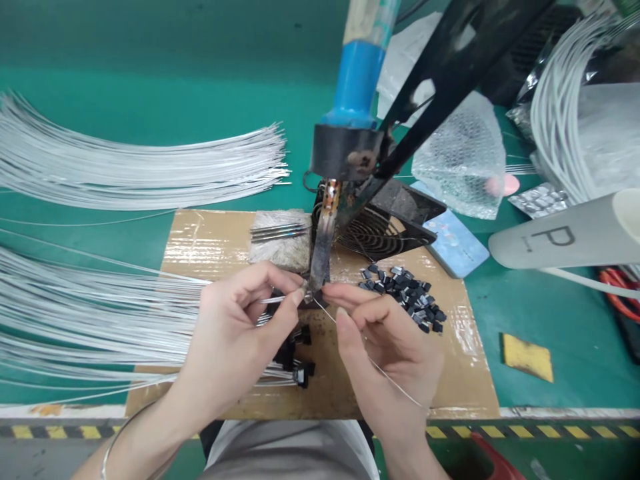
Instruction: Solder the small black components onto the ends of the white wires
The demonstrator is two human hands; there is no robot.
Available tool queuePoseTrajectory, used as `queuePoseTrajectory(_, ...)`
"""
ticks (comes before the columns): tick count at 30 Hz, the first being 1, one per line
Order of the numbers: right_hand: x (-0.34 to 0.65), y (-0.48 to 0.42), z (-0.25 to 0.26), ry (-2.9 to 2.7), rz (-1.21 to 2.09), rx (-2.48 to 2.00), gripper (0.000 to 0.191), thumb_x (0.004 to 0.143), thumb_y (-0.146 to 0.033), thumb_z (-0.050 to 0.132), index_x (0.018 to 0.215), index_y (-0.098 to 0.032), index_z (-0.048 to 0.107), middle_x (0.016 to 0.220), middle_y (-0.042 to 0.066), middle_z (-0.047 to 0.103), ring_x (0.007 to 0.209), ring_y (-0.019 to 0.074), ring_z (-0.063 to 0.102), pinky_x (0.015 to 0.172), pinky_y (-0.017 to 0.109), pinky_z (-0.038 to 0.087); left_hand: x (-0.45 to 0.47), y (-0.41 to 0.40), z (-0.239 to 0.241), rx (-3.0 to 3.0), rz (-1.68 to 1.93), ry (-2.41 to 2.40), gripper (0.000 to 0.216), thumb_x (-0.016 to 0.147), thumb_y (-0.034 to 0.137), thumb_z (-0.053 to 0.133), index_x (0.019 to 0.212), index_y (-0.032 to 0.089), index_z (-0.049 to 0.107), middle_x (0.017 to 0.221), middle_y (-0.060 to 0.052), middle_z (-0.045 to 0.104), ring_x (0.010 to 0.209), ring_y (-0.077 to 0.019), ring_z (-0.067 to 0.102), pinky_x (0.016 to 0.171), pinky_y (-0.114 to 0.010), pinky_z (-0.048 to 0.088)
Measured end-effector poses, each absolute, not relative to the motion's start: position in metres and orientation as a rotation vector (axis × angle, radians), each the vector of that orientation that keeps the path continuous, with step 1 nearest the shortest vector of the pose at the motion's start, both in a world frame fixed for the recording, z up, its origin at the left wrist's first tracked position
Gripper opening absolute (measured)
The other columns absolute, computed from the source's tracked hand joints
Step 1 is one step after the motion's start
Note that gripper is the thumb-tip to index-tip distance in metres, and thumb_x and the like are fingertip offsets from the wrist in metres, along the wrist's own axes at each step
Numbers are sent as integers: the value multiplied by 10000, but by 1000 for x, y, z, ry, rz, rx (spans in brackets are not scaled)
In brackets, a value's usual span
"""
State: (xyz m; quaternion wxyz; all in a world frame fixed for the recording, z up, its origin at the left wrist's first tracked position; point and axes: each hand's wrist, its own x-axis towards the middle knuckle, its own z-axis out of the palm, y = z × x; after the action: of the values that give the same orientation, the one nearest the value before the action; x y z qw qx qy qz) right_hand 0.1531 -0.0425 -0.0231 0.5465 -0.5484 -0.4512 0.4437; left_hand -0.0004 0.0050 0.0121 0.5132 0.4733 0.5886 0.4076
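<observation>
My left hand pinches a white wire close to its end, right at the tip of a blue-handled soldering iron. The iron hangs tip-down from a black bracket. Between the thumb and fingers of my right hand runs a thin strand of solder wire, its end reaching the iron's tip. My left fingertips hide most of the joint there. Below my left hand lie wires with black connectors on their ends.
Cardboard covers the work spot. Loose black connectors are heaped right of the iron, beside a fan. White wire bundles lie left. A white cylinder, a blue box and a yellow sponge sit right.
</observation>
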Motion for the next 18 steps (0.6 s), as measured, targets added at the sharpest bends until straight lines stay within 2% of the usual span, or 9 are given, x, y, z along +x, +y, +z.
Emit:
queuePoseTrajectory(8,153,-43,-23,-1069,1041,-1305,236,946,-79,727,817,-253,633,1152,21,863,1090,181,821,986,296,632,-2,2,13,1155,971,1445,109,791,129,741,715,206,739,774,0,827,674,-125,693,596,-190,492)
queuePoseTrajectory(18,151,-43,-22,-1080,1029,-1312,230,961,-99,723,811,-250,635,1143,39,864,1078,190,824,959,291,633,0,5,16,1131,982,1434,122,787,118,741,708,211,733,735,17,797,667,-113,685,606,-180,494)
